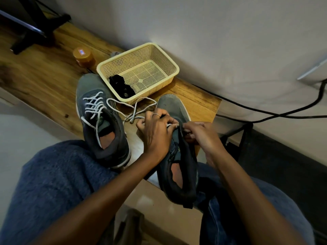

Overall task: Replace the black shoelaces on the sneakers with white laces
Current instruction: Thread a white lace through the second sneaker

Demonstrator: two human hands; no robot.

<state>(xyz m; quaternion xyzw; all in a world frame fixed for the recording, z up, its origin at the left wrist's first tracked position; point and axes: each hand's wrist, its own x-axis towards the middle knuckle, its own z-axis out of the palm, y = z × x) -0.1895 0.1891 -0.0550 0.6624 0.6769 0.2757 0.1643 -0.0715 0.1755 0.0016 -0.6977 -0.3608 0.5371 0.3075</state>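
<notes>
Pinching white lace [136,110] at grey sneaker [178,149]: left hand [155,131], right hand [201,135] | laced sneaker [99,121] sitting left | basket [138,71] lying beyond, holding black laces [121,86]

Dim, soft indoor light; wide-angle edges bend.

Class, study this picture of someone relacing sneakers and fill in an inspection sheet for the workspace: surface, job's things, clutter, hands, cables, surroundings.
Surface: wooden bench, grain visible.
Job's things: left sneaker laced with white lace; right sneaker being laced, its loose lace trailing over the bench; black laces in the cream basket.
Clutter: orange-lidded jar.
Hands: left hand and right hand both pinch at the right sneaker's eyelets.
Cables: black cable along the wall base.
Surroundings: pale wall; black stand.
</notes>
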